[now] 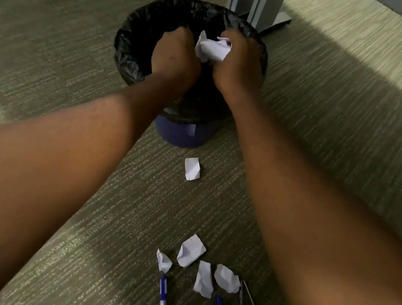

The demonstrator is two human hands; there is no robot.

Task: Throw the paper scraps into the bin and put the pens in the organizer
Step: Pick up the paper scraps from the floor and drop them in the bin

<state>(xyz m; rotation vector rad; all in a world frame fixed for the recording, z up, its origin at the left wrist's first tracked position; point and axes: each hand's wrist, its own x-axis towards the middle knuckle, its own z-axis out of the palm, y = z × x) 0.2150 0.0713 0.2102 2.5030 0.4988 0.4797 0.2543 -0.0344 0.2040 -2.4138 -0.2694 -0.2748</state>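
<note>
Blue-capped clear pens (163, 303) on green carpet (51, 52), long axes pointing away toward blue bin with black liner (133, 42); crumpled white paper scraps (191, 250) just beyond; right hand (241, 63) gripping white paper wad (212, 49) over bin; left hand (176, 55) curled shut, contents unclear.

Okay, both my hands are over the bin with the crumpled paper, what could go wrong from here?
1. The crumpled paper sits between your left hand and right hand near the far rim of the bin; released carelessly, it might land on the carpet.
2. One loose scrap lies alone by the bin's base, easy to overlook.
3. The remaining scraps touch the pens, so grabbing them may scatter the pens.
</note>
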